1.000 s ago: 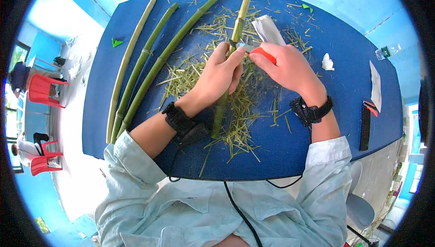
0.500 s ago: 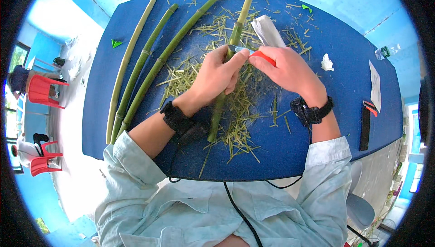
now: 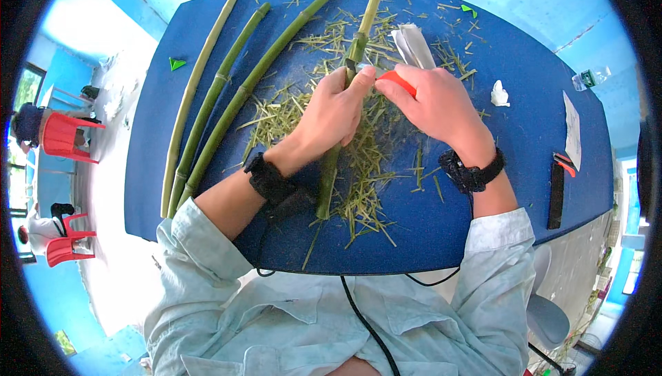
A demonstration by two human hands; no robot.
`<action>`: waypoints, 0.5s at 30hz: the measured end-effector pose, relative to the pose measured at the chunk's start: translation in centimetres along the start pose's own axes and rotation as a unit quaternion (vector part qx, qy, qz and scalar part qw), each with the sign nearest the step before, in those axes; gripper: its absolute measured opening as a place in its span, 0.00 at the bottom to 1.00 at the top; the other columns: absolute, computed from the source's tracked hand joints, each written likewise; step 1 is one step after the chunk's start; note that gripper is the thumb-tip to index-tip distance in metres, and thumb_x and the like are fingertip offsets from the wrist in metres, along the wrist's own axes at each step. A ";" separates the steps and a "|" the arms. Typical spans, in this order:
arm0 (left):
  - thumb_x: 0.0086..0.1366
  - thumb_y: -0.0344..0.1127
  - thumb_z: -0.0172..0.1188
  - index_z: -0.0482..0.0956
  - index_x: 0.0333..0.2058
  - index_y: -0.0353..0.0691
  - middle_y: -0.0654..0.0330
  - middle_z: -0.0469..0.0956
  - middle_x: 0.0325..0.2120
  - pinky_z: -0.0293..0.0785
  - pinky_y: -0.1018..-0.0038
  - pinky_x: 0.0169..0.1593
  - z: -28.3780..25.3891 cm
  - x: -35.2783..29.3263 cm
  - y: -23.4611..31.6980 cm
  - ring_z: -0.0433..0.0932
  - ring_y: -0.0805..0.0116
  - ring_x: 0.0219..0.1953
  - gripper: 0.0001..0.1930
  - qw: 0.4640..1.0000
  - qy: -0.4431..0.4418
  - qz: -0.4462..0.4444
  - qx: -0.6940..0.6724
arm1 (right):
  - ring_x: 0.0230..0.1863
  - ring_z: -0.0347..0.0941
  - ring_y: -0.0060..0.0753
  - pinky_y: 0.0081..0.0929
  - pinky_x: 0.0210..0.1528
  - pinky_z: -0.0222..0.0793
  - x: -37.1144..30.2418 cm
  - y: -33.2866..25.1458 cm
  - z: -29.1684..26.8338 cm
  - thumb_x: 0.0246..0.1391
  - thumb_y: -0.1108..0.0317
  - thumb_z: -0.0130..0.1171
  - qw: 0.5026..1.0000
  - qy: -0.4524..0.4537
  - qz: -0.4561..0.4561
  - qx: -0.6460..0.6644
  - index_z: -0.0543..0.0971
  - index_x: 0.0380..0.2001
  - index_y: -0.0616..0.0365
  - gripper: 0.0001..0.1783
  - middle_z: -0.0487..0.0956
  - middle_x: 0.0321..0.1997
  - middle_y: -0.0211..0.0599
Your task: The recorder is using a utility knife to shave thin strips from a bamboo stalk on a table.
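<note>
My left hand [image 3: 327, 110] is closed around a green bamboo stalk [image 3: 357, 50], which points away from me over the table. Past the node the stalk's far end is pale and stripped; its near end stays green. In my right hand [image 3: 441, 103] is a knife with a red handle [image 3: 398, 83]. Its blade lies against the stalk just beyond my left fingers, and my left thumb presses near it. Most of the blade is hidden or too small to make out. Under both hands lies a spread of green and yellowish shavings [image 3: 365, 200].
Three more stalks, one pale [image 3: 200, 100] and two green [image 3: 258, 76], lie at the left. Beyond my right hand is a folded white paper [image 3: 414, 46]. At the right are crumpled tissue [image 3: 500, 94], a red-and-black tool [image 3: 564, 163], a black bar [image 3: 555, 196] and a clear bottle [image 3: 593, 78].
My right hand has turned slightly and shifted a little with the knife. My left thumb has drawn slightly left. The folded white paper sits a little further right, its folds more spread.
</note>
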State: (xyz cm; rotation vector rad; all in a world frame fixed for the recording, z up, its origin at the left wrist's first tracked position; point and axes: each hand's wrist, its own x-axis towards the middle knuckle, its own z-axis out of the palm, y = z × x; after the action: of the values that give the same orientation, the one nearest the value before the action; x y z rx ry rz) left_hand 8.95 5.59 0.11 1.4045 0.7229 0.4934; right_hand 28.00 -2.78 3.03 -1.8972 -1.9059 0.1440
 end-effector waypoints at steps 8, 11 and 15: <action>0.81 0.52 0.52 0.67 0.34 0.39 0.66 0.69 0.14 0.61 0.73 0.14 0.4 0.5 -0.7 0.67 0.74 0.10 0.22 0.999 0.016 -0.009 -0.033 | 0.30 0.81 0.62 0.52 0.31 0.76 0.2 1.7 0.0 0.68 0.43 0.60 0.998 0.062 0.014 -0.013 0.83 0.32 0.53 0.24 0.82 0.23 0.49; 0.81 0.51 0.53 0.66 0.35 0.39 0.66 0.69 0.15 0.62 0.73 0.14 0.1 0.3 -0.8 0.67 0.74 0.11 0.21 0.999 0.008 0.006 -0.036 | 0.31 0.81 0.62 0.51 0.33 0.75 0.3 1.1 -0.6 0.68 0.44 0.59 1.000 0.008 0.008 0.013 0.83 0.32 0.55 0.25 0.82 0.25 0.51; 0.82 0.51 0.52 0.64 0.34 0.43 0.70 0.63 0.15 0.61 0.76 0.14 0.4 0.2 -0.4 0.63 0.78 0.11 0.20 0.999 -0.009 0.019 -0.034 | 0.33 0.80 0.62 0.51 0.34 0.73 0.1 0.6 -1.0 0.69 0.44 0.58 0.995 -0.089 0.002 0.052 0.81 0.30 0.58 0.26 0.81 0.27 0.54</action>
State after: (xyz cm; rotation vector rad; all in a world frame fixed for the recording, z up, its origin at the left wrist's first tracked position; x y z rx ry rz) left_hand 9.28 5.39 -0.36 1.3602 0.6600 0.5297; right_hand 28.98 -2.87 3.74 -1.8731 -1.9665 0.4195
